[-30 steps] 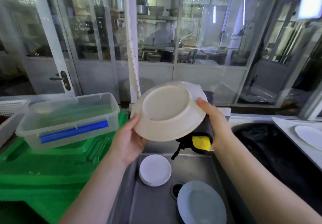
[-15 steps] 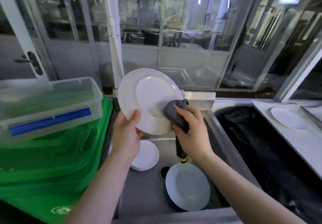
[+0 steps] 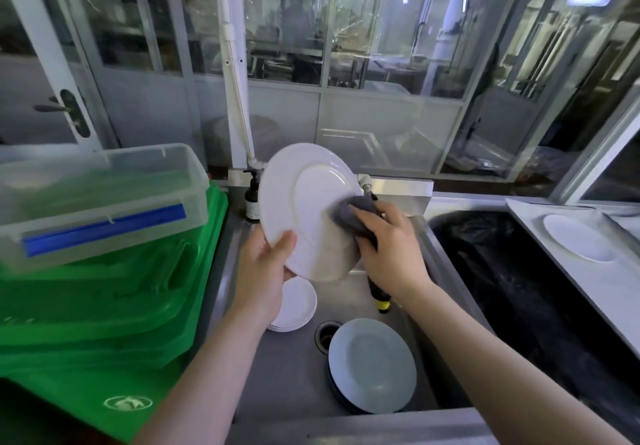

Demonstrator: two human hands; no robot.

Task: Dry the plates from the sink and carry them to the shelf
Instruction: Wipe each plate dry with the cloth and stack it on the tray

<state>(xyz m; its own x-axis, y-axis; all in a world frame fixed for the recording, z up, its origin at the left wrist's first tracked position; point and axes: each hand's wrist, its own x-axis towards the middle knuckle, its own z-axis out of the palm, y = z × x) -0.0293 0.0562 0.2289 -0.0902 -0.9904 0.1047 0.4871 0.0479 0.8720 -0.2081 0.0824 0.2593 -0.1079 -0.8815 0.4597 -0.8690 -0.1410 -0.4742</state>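
Big glass walls and doors stand behind the metal sink (image 3: pixel 298 372). On the left is a stack of green bins (image 3: pixel 104 306) with a clear plastic box (image 3: pixel 100 199) on top. On the right is a dark bin lined with a black bag (image 3: pixel 519 289), and past it a pale surface (image 3: pixel 554 247) with one white plate (image 3: pixel 577 237) lying flat on it. No shelf can be seen. A big white plate (image 3: pixel 304 212) is held up on its edge over the sink. Down in the sink is a stack of blue-grey plates (image 3: pixel 372 365) beside the drain (image 3: pixel 325 336), and a small stack of white plates (image 3: pixel 297 306) sits under the left hand. A dark soap bottle (image 3: pixel 252 199) stands at the back of the sink. The job looks far from done, since two stacks are waiting in the sink, and the plate in hand is only being dried, not carried yet. The left hand (image 3: pixel 266 271) grips the lower rim of the big plate, thumb on the front and the other fingers curled behind it. The right hand (image 3: pixel 391 244) has its fingers bent around a grey cloth (image 3: pixel 349 216) and presses it on the face of the plate. A yellow corner of the cloth hangs below that hand.
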